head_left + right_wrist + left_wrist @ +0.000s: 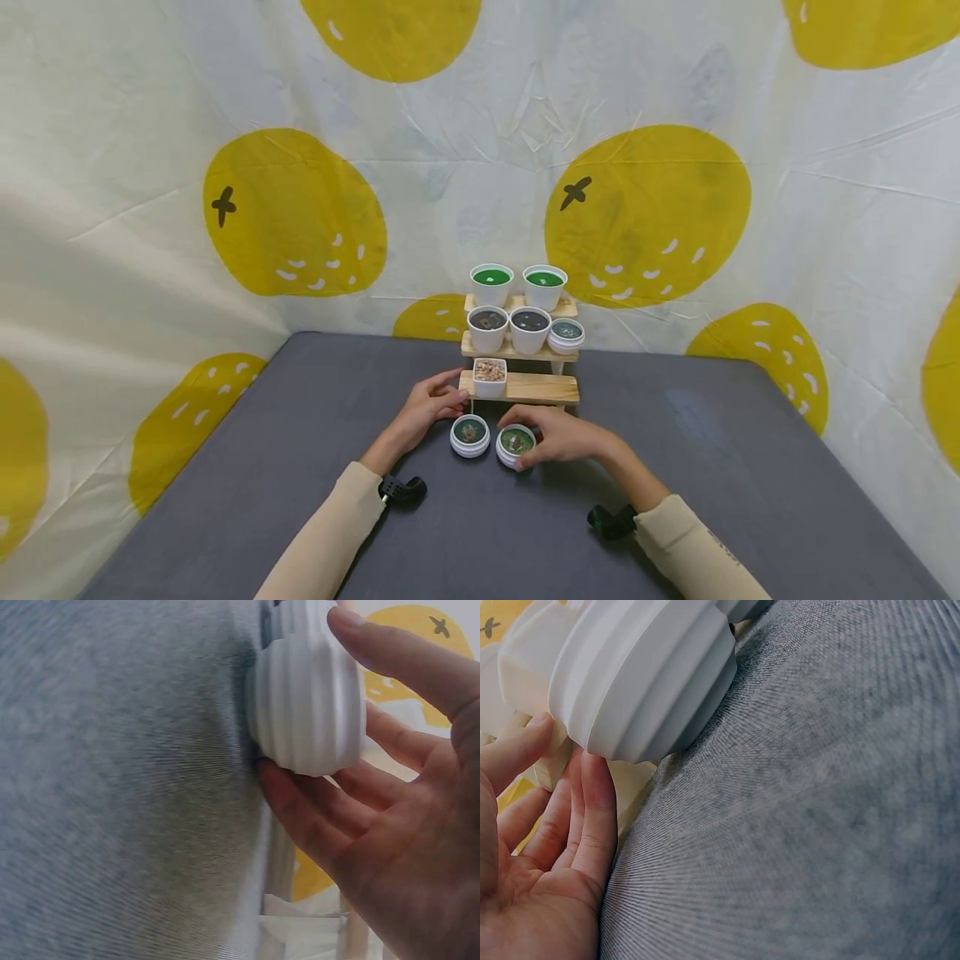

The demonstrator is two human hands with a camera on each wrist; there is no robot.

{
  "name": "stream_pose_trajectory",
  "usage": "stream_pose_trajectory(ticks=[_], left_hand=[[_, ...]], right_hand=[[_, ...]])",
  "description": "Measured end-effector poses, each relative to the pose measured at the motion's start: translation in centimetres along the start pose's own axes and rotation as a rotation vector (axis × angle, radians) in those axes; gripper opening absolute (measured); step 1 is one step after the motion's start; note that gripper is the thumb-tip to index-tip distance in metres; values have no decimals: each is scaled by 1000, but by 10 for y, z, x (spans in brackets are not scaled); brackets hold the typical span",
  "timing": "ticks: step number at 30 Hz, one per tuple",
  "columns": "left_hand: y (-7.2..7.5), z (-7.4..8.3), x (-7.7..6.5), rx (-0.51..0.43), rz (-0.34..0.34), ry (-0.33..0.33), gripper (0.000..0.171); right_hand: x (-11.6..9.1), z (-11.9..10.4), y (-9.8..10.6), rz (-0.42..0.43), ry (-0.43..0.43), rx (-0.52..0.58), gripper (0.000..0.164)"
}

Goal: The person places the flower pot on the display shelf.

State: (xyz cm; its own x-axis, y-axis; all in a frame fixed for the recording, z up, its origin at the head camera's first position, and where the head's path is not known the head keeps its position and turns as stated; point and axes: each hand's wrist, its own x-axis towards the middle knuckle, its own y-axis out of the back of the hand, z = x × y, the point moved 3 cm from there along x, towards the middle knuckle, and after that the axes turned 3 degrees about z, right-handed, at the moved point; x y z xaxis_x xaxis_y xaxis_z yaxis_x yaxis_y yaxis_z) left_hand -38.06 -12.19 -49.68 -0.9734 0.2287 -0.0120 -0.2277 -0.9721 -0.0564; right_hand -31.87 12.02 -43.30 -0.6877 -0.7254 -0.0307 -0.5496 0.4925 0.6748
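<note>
My right hand grips a small white ribbed cup with a green speckled top, thumb on the near side and fingers round the far side. The right wrist view shows this cup low against the grey surface. My left hand touches the left end of the lowest shelf of a wooden step stand, its fingers fairly straight. Between the hands stands a second white ribbed cup with a dark teal top, close to the left fingers in the left wrist view.
A square white cup of light brown bits sits on the lowest shelf's left. Two dark-filled cups and a small teal-topped cup occupy the middle shelf. Two green-filled cups stand on top. Patterned cloth hangs behind.
</note>
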Motion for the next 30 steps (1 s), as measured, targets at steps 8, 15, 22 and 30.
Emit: stream_pose_trajectory(ticks=[8, 15, 22, 30], left_hand=[[-2, -1, 1, 3, 5, -3, 56], [-1, 2, 2, 9, 1, 0, 59], [0, 1, 2, 19, -1, -3, 63], [0, 0, 1, 6, 3, -11, 55]], right_hand=[[-2, 5, -1, 0, 4, 3, 61], [-1, 8, 1, -14, 30, -1, 63], [0, 8, 2, -22, 25, -3, 62], [0, 8, 3, -5, 45, -7, 62]])
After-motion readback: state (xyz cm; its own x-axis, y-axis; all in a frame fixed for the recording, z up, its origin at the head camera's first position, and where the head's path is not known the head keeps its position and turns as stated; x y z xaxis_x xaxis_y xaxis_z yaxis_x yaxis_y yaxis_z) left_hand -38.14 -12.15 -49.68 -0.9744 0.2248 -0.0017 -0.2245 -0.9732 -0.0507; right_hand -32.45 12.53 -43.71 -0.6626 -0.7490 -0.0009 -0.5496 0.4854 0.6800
